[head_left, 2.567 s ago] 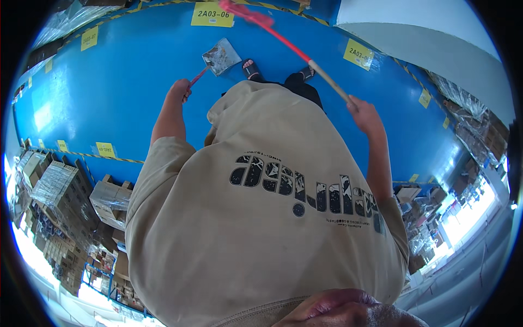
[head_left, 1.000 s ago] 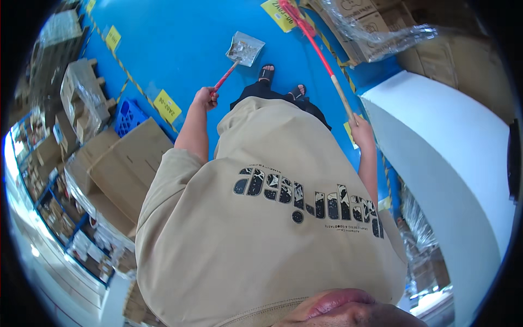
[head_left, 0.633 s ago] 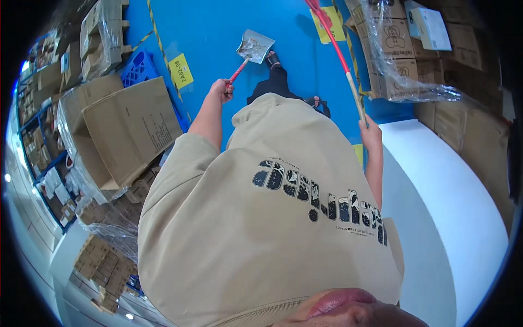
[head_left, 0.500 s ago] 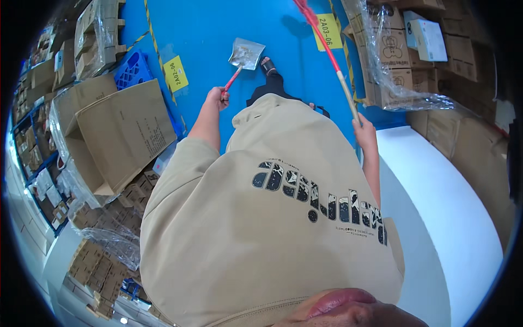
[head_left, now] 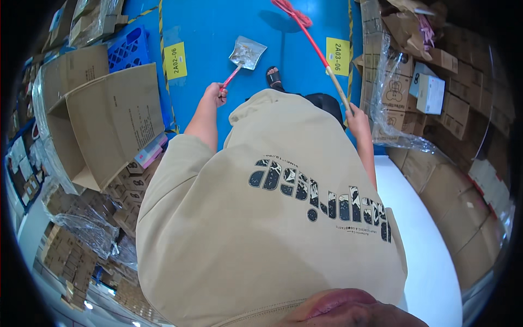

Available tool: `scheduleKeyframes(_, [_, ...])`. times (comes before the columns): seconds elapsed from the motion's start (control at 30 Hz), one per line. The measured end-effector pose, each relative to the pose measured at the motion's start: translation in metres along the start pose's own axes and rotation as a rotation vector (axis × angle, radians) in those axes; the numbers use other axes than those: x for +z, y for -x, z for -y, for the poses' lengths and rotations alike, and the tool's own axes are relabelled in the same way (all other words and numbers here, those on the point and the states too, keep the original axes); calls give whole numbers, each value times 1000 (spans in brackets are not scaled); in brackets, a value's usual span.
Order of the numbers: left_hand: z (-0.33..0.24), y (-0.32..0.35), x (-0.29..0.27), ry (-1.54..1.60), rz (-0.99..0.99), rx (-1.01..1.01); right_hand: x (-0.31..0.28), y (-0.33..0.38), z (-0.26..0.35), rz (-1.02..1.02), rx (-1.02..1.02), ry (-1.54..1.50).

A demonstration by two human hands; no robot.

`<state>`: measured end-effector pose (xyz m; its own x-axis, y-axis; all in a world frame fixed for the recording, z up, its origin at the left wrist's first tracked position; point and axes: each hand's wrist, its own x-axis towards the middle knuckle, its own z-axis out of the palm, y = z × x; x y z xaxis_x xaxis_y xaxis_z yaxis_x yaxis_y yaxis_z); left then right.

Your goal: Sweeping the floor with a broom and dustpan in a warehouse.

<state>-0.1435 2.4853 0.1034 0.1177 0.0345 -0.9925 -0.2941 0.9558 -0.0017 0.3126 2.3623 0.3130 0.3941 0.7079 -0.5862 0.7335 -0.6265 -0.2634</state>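
My left hand is closed around the red handle of a metal dustpan, held out in front of me over the blue floor. Small pale and brown debris lies in the pan. On the other side, my right hand grips the pale wooden end of a long-handled broom. Its shaft turns red further out and slants up and left to a red head, partly cut off by the top edge. A dark sandal on my foot shows just right of and below the dustpan.
Large open cartons and a blue plastic crate stand on the left. Stacked boxes in clear wrap line the right, with a white box among them. Yellow floor labels and striped tape mark both sides of the aisle.
The broom's head has swung left and its shaft is lower in view. Shelves and floor labels have shifted downward past me as I move along the aisle. Both hands keep their grips.
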Motion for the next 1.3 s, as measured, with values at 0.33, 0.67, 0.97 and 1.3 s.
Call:
scheduleKeyframes(0.33, [-27, -10, -12, 238, 2, 15, -18, -65, 92, 81, -177, 117])
scheduleKeyframes(0.67, [-59, 21, -33, 512, -69, -15, -55, -199, 211, 198, -486, 323])
scheduleKeyframes(0.97, [-77, 39, -34, 823, -106, 52, -85, -278, 359, 140, -747, 639])
scheduleKeyframes(1.3, [-77, 38, -66, 1132, -65, 126, 6, -333, 567, 217, -1060, 842])
